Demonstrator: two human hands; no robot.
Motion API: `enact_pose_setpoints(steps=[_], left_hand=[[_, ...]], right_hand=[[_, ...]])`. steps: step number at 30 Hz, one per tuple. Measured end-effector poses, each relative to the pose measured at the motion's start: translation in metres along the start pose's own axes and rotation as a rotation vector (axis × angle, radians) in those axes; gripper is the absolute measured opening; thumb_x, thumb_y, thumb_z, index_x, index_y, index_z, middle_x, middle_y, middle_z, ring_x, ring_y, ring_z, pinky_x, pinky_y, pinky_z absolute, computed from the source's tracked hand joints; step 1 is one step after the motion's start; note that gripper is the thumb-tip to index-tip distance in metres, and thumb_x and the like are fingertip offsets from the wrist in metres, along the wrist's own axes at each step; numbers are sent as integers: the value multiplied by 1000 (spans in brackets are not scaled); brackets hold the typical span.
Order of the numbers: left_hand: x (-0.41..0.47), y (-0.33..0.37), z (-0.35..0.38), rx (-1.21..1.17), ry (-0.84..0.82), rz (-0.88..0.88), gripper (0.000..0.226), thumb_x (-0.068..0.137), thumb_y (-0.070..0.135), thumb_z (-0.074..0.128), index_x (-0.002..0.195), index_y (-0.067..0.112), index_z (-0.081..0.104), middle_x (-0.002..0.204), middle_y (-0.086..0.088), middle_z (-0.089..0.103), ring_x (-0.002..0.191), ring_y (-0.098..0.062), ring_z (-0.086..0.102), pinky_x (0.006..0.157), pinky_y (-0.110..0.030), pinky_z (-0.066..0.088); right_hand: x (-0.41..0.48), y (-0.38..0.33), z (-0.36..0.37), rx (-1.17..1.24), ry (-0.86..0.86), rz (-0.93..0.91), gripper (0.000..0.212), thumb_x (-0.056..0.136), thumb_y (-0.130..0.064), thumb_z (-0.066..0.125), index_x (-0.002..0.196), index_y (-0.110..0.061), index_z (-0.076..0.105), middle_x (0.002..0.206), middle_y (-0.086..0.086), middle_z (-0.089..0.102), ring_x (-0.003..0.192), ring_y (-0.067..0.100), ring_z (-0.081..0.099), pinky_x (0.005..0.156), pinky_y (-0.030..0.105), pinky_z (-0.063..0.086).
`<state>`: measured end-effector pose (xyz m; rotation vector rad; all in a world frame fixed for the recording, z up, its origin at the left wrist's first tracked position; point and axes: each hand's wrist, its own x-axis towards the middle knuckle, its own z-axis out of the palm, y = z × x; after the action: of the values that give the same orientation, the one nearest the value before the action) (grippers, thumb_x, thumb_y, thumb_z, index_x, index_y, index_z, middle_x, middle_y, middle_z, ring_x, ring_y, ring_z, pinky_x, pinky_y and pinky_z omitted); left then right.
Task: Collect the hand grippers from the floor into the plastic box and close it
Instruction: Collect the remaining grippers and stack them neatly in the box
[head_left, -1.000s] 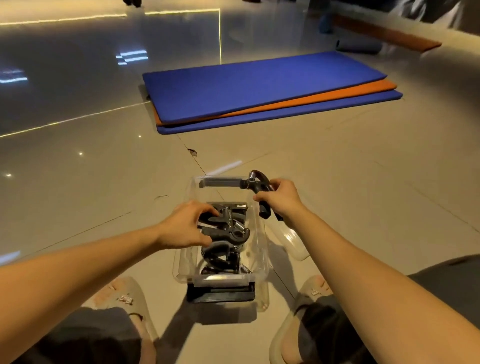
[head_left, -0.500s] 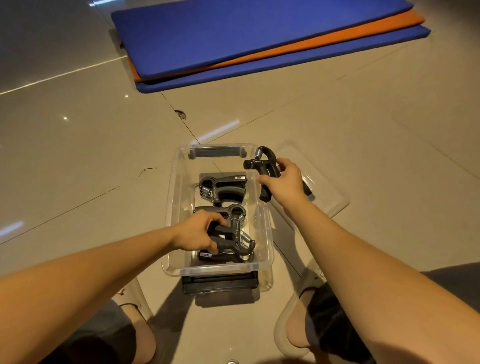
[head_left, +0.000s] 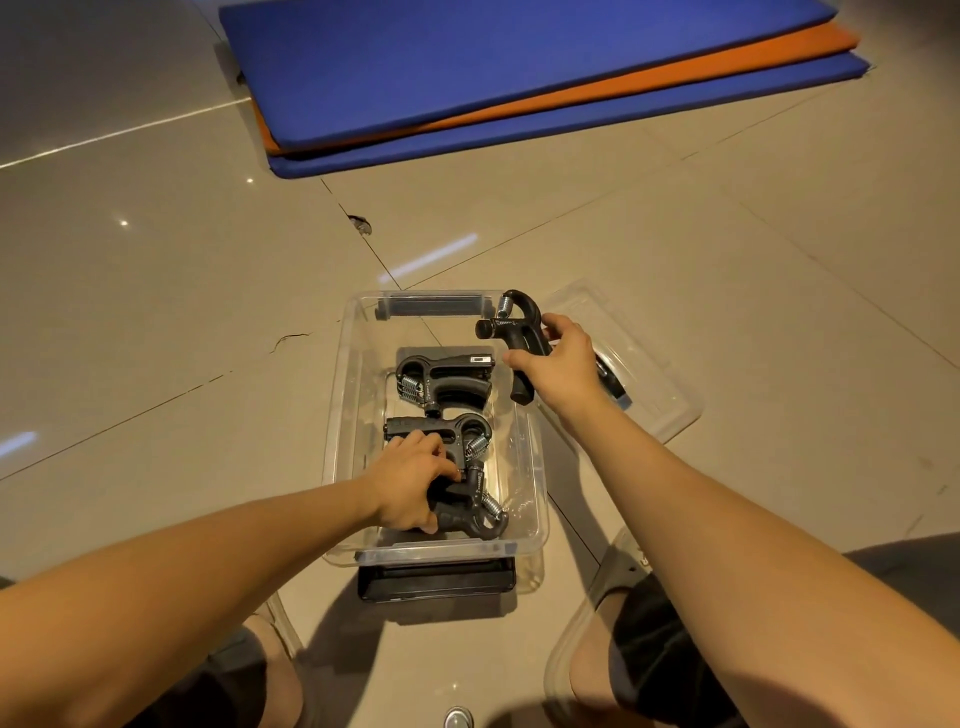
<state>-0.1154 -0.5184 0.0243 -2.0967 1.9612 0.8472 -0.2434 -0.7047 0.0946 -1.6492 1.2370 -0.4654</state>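
Clear plastic box (head_left: 535, 478) on floor (head_left: 156, 322), lid (head_left: 654, 384) off, lying just right of it. L hand (head_left: 413, 483) inside box, fingers wrapped on nearest hand gripper (head_left: 475, 512). Two more grippers (head_left: 444, 382) in box behind it. R hand (head_left: 558, 364) clamped on 4th gripper (head_left: 514, 330) above box's right rim. Blue/orange mats (head_left: 519, 78) beyond.

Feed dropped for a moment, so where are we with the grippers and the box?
Done: three grippers lie in the box, the rear one untouched. In hand: the left hand is arranging the front gripper; the right hand holds a fourth gripper over the box's right rim. Left: drop that one in, then fit the lid, lying on the floor to the right.
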Motion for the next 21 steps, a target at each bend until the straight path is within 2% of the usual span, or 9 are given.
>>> enact_pose_setpoints(steps=[3,6,12,15,17,19,21], left_hand=[[1,0,5,44,-14,-2,77,72,54,79,141,33,51,130,4,48,115,-17,39,99,-35,34],[0,1,8,99,5,6,70,79,46,76,142,32,51,136,4,50,118,-17,41,102,-36,35],[-1,4,8,89,19,-19,63,81,39,76,140,30,53,135,5,53,118,-16,45,103,-36,36],[-2,6,3,66,19,-28,56,81,39,77,132,27,58,128,6,56,113,-16,48,101,-36,41],[-2,6,-9,-78,52,-51,49,82,36,77,126,26,60,121,6,59,112,-16,53,99,-34,46],[1,5,-34,-381,151,-96,45,85,31,76,127,24,61,121,6,62,112,-15,58,96,-31,49],[6,5,-71,-718,324,-133,33,88,28,74,120,23,65,115,5,66,107,-13,63,91,-27,51]], right_hand=[[-1,1,0,12,-8,6,75,76,-21,85,142,-11,51,131,8,55,120,27,58,102,50,52],[-2,2,1,34,-14,16,77,75,-19,85,143,-10,50,130,10,56,119,30,60,98,52,54],[-5,0,-1,21,-14,22,77,75,-21,86,142,-10,51,132,10,56,119,30,60,99,51,54],[-8,-5,-3,15,6,12,78,75,-21,85,143,-11,50,131,9,55,119,29,59,101,51,53],[-10,-10,-5,15,23,0,78,74,-21,85,143,-12,51,130,7,55,119,28,58,101,50,52],[-10,-16,-6,25,36,-8,78,74,-20,85,143,-12,50,131,7,54,119,28,58,100,50,53],[-10,-25,-8,46,51,-22,78,74,-18,85,143,-13,49,132,7,52,119,27,58,100,49,53]])
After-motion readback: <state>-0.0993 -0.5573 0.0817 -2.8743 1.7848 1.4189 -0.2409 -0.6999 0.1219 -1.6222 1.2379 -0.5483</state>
